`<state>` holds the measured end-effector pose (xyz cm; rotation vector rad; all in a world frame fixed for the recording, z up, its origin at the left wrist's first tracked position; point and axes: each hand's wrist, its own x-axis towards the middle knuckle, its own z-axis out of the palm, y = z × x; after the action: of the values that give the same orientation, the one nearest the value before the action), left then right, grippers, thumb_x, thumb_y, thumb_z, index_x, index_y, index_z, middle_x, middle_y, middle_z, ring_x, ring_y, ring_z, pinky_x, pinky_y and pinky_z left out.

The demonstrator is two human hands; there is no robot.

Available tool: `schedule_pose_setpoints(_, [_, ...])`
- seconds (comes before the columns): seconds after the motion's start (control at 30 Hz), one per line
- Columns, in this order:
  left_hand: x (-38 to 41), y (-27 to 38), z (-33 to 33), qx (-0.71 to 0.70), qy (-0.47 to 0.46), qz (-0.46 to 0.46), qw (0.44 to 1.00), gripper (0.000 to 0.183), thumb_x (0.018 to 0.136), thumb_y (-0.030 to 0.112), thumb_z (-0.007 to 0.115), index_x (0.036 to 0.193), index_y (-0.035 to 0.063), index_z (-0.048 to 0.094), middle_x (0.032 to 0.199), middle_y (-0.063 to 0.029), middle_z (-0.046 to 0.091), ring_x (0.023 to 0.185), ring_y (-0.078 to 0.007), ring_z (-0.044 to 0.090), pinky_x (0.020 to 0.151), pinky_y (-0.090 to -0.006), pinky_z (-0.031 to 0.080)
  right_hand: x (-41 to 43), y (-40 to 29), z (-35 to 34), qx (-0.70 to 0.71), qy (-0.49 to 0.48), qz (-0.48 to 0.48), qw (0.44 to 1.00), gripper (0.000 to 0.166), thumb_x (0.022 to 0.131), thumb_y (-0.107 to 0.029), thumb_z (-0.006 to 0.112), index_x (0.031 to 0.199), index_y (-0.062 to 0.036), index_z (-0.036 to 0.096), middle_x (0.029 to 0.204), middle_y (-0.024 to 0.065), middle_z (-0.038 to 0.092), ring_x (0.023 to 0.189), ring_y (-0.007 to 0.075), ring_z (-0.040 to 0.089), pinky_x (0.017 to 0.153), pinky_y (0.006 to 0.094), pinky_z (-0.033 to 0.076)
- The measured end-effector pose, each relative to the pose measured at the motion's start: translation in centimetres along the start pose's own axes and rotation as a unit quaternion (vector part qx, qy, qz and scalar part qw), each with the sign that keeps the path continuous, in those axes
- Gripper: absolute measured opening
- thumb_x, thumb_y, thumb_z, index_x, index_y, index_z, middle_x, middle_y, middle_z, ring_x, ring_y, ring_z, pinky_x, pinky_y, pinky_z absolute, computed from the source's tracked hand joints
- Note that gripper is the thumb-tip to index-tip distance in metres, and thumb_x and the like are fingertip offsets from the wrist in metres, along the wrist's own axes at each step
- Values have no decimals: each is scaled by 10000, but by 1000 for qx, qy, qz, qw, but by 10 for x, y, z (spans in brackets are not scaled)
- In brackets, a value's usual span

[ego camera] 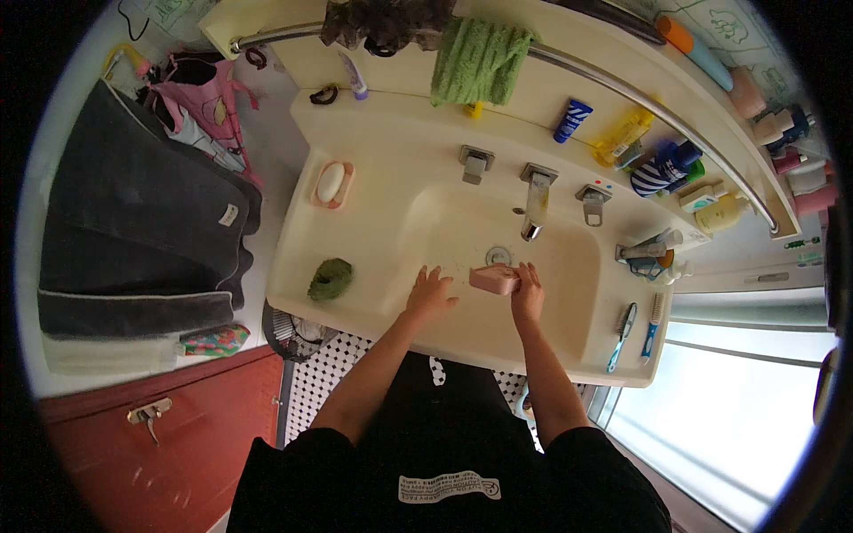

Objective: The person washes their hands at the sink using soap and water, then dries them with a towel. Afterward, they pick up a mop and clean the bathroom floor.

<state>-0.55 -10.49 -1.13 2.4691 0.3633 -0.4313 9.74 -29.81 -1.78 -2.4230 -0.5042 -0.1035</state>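
Over the basin of a cream washbasin [566,313], my right hand [528,293] grips a pink box-shaped dish [492,280], held tilted near the drain [498,256]. My left hand [430,293] hovers just left of it, fingers spread, with nothing in them. Above the basin stands a chrome faucet [536,200]; no water shows at its spout. On the ledge to the left, a white bar of soap [330,182] rests in a pink soap dish [343,200]. Nearer me lies a green scrubbing pad [331,279].
A green towel [480,60] hangs from the metal rail [600,73]. Several bottles and tubes, among them a striped bottle [663,170], line the back ledge. A hairbrush [623,336] and a blue-handled brush [652,330] lie at right. Grey towels [146,220] hang at left.
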Motion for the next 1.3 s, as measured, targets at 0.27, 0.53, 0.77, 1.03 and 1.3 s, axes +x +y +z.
schedule_pose_setpoints(0.27, [4, -38, -55, -126, 198, 2, 972, 293, 763, 112, 552, 1045, 33, 542, 1030, -141, 542, 980, -307, 497, 861, -377, 402, 37, -86, 41, 209, -28, 163, 964, 248, 732, -64, 587, 929, -20, 444, 808, 177, 591, 722, 313, 601, 610, 374, 471])
schedule_pose_setpoints(0.53, [38, -112, -160, -23, 465, -34, 885, 189, 752, 15, 521, 941, 6, 528, 927, -163, 510, 892, -319, 495, 782, -411, 408, 95, -186, 99, 370, -208, 213, 880, 584, 714, -147, 661, 1158, -19, 303, 844, 111, 537, 698, 190, 583, 458, 310, 551])
schedule_pose_setpoints(0.77, [58, -141, -207, 99, 314, -152, 932, 229, 786, 127, 561, 963, -15, 533, 974, -141, 480, 909, -299, 494, 744, -373, 464, 117, -205, 140, 309, -264, 176, 896, 454, 745, -237, 653, 1050, 16, 431, 905, 141, 515, 717, 186, 585, 470, 291, 528])
schedule_pose_setpoints(1.03, [73, -150, -212, 168, 266, -162, 935, 304, 702, 206, 666, 881, -19, 565, 961, -149, 490, 917, -296, 511, 700, -364, 500, 107, -240, 124, 2, -228, -1, 974, 300, 750, -104, 537, 989, 31, 418, 935, 231, 482, 903, 389, 495, 766, 435, 447])
schedule_pose_setpoints(1.3, [92, -153, -208, 103, 287, -145, 941, 308, 726, 195, 616, 1007, 83, 560, 932, -141, 542, 890, -293, 544, 668, -393, 505, 107, -212, 162, -3, -153, 16, 988, 378, 747, -91, 514, 1086, 8, 382, 1020, 218, 447, 941, 400, 480, 788, 438, 443])
